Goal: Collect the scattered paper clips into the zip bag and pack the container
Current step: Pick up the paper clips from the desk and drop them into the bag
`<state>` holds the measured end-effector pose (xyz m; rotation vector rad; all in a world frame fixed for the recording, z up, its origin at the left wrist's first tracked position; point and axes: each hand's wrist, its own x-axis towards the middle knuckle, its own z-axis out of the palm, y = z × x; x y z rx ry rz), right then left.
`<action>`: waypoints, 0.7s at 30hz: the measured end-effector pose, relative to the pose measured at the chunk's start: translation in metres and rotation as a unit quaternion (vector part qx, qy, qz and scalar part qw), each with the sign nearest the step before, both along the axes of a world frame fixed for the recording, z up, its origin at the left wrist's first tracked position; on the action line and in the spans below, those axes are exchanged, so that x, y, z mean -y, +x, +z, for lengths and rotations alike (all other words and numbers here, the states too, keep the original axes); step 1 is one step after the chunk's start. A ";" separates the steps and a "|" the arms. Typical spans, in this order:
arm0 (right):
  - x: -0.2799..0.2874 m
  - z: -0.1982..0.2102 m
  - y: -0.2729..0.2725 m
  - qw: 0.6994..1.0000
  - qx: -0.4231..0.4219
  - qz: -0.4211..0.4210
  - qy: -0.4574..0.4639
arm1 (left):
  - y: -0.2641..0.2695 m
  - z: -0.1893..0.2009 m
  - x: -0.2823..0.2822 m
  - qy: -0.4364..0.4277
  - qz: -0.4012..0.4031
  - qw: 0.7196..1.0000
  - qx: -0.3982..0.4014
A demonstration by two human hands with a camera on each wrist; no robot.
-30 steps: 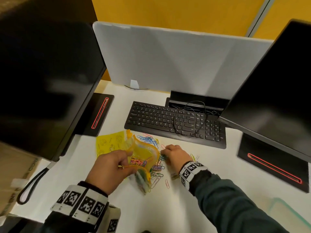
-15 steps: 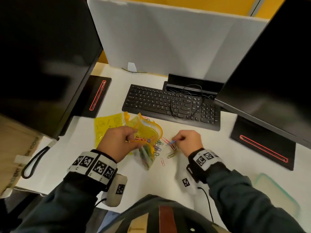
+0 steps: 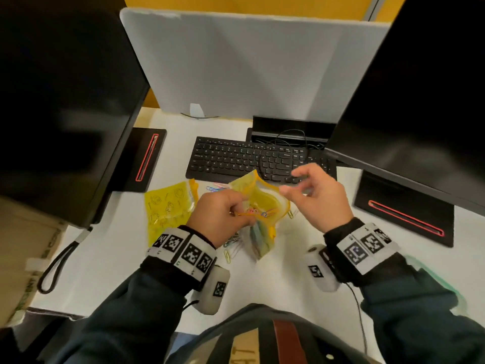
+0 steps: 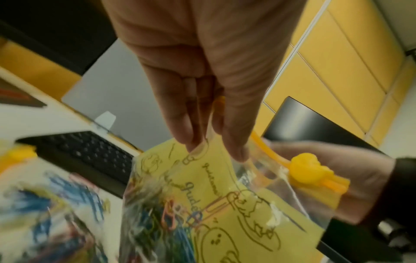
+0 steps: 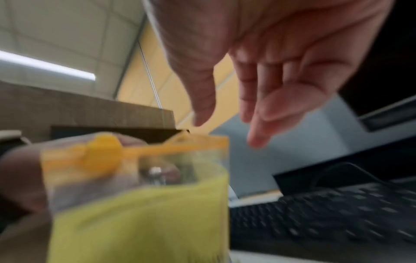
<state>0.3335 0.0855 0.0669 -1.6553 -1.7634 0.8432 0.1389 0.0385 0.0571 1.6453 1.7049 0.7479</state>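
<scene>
My left hand pinches the rim of a yellow zip bag and holds it up above the desk, mouth agape. Coloured paper clips lie inside it, and its yellow slider sits at one end of the zip. My right hand hovers just over the bag's mouth with relaxed, spread fingers and nothing between them. More loose clips lie on the white desk under the bag, and a few blue ones lie beyond it.
A second yellow bag lies flat to the left. A black keyboard with a cable on it sits behind. Two monitors flank the desk on black bases. A clear green-rimmed container peeks from under my right sleeve.
My right hand left the clips on the desk, carried one up to the bag and now hangs empty over its mouth. The left hand raised the bag slightly.
</scene>
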 end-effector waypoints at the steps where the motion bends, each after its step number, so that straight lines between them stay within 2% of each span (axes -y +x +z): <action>1: 0.003 -0.005 0.004 0.998 0.030 0.008 -0.053 | 0.005 -0.001 0.002 -0.006 -0.004 1.000 0.017; 3: 0.011 -0.015 0.007 0.992 0.029 0.010 -0.123 | 0.016 -0.005 0.006 -0.024 -0.007 0.997 0.067; 5: 0.016 -0.021 0.010 0.992 0.004 -0.019 -0.125 | 0.021 -0.015 0.009 -0.041 0.014 0.992 0.115; 6: 0.018 -0.024 0.014 0.991 -0.011 -0.039 -0.125 | 0.018 -0.024 0.010 -0.057 0.029 0.991 0.115; 7: 0.019 -0.023 0.017 0.990 -0.024 -0.058 -0.129 | 0.013 -0.035 0.010 -0.081 0.038 0.992 0.085; 8: 0.021 -0.022 0.022 0.988 -0.034 -0.074 -0.130 | 0.007 -0.047 0.011 -0.122 0.033 0.992 0.022; 10: 0.024 -0.017 0.035 0.986 -0.041 -0.097 -0.129 | -0.007 -0.069 0.014 -0.234 0.003 0.964 -0.129; 12: 0.028 -0.013 0.049 0.984 -0.045 -0.117 -0.125 | -0.014 -0.085 0.014 -0.283 -0.017 0.934 -0.215; 14: 0.032 -0.012 0.062 0.981 -0.054 -0.139 -0.122 | -0.015 -0.093 0.010 -0.267 -0.022 0.934 -0.238; 18: 0.045 -0.016 0.074 0.972 -0.064 -0.172 -0.144 | -0.013 -0.094 -0.001 -0.221 -0.015 0.953 -0.205; 21: 0.053 -0.021 0.074 0.967 -0.080 -0.180 -0.163 | -0.011 -0.093 -0.006 -0.170 -0.017 0.962 -0.214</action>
